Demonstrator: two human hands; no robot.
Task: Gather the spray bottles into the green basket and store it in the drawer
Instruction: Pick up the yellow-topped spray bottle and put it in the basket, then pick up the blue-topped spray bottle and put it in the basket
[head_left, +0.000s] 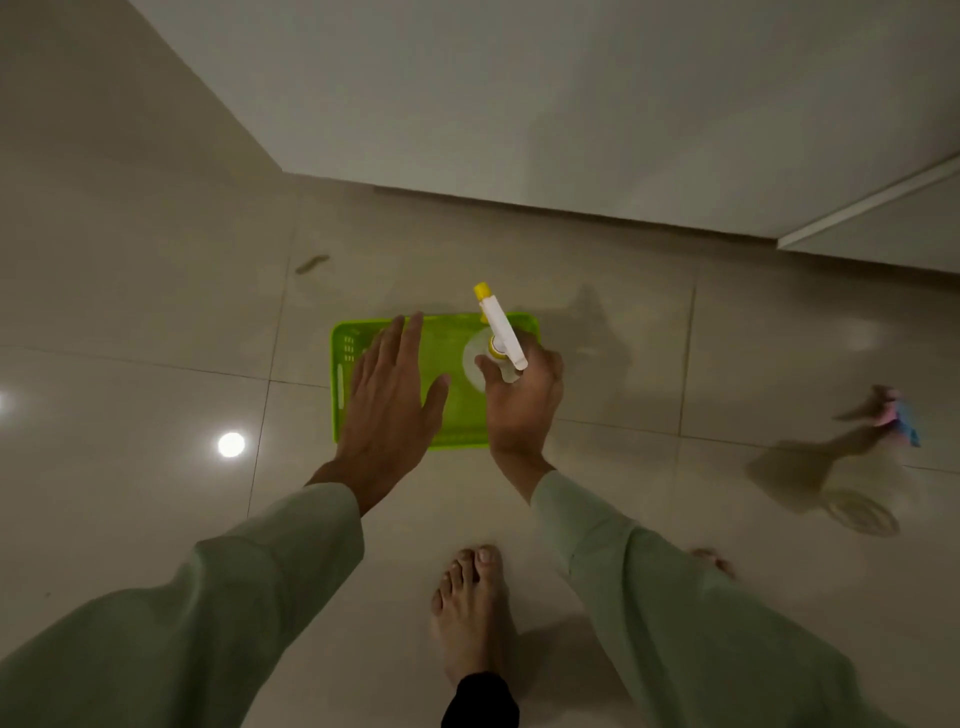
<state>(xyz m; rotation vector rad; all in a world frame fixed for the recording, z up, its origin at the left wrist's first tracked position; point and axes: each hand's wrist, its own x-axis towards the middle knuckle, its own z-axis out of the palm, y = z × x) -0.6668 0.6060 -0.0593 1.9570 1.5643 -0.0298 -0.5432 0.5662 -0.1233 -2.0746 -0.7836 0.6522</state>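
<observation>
1. Floor (156, 322): pale glossy tiles are spreading under everything; cabinet fronts (571, 104) are rising beyond the grip, presumably where the drawer is, though no drawer is showing open.
2. Basket (452, 415): green, sitting flat on the floor directly beneath both hands, rim up. Its bed, where showing, is looking bare, so the gathering is probably just beginning.
3. Left hand (387, 400): hovering flat and spread over the basket's left half, gripping nothing; likely readying to steady the basket. Contact with the rim cannot be told.
4. Right hand (522, 400): fingers are wrapping tight round the neck of a spray bottle (501, 338), holding it upright over the basket's right end, yellow nozzle pointing away from the person. The upright hold is suiting a straight lowering in.
5. Second bottle (852, 457): lying on the floor well right of the grip, blurred, pink-and-blue head; probably next to collect.
6. Bare foot (470, 608): standing nearer the person than the grip.
</observation>
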